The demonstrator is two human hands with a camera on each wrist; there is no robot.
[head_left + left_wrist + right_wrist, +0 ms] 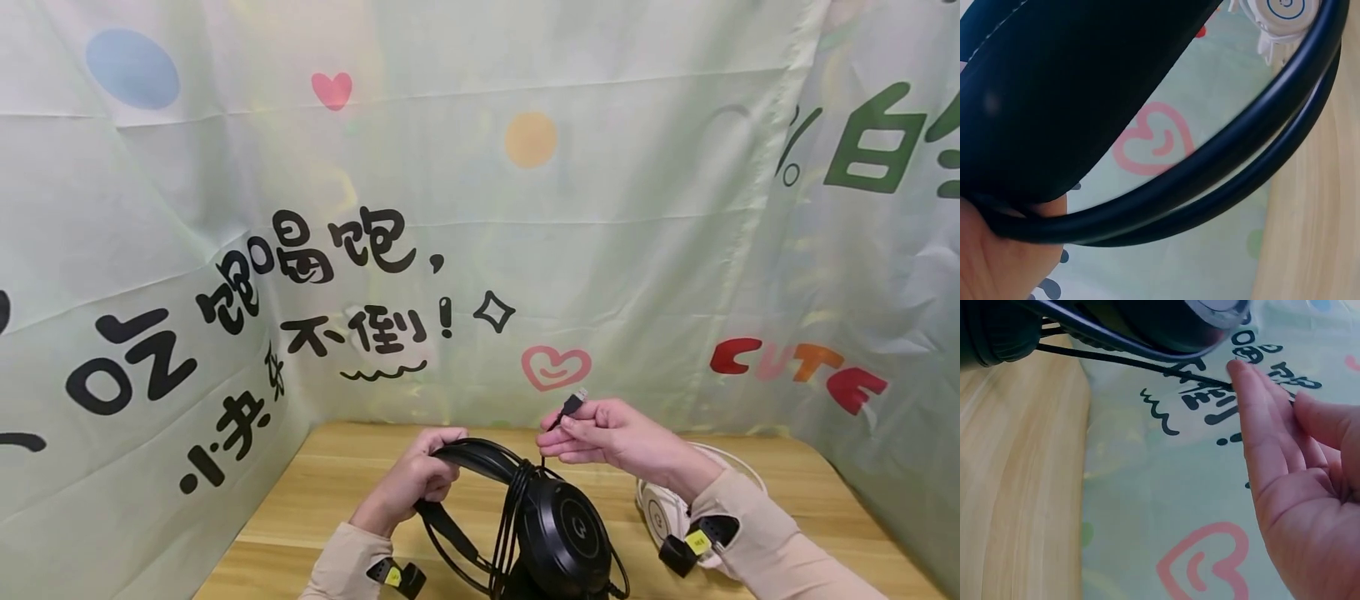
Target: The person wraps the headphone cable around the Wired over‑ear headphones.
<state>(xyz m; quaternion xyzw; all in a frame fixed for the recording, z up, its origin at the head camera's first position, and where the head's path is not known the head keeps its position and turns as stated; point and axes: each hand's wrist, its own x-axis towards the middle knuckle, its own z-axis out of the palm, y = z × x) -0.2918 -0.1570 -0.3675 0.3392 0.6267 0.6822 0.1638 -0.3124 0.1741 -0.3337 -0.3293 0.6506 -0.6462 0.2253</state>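
Black over-ear headphones (566, 533) are held above the table, their cable (513, 517) wound in several loops around an ear cup and the band. My left hand (420, 475) grips the headband (1085, 94), fingers curled round it. To the right, my right hand (600, 432) pinches the black USB plug (573, 403) at the cable's end between thumb and fingers, its metal tip pointing up. From the plug the cable (1129, 360) runs back to the headphones in the right wrist view. The lower part of the headphones is cut off by the head view's bottom edge.
White headphones (660, 517) with a white cable lie on the wooden table (300, 517) at the right, partly behind my right forearm. A printed cloth (637, 275) hangs along the table's back and sides.
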